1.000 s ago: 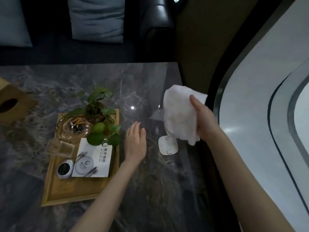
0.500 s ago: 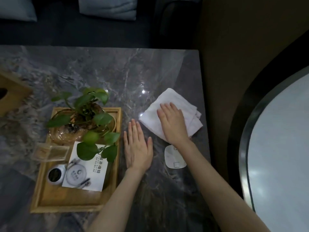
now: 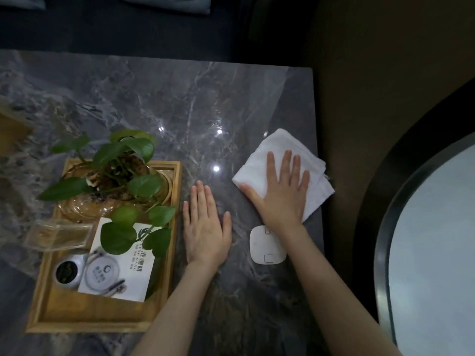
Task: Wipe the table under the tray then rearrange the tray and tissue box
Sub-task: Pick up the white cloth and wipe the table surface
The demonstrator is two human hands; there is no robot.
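I had the right hand flat w/ fingers spread wide, pressing the white cloth onto the surface near its right edge. Left hand lay flat too, fingers straight and together, palm down on the marble, holding nothing. Tray sat just left of the left hand, apart from it, carrying a potted plant, a printed card, a small round tin and a clear box overhanging its left rim. Small white square device lay between the two wrists, right forearm partly over it. Tissue box was far left of both hands, cut off by the frame edge.
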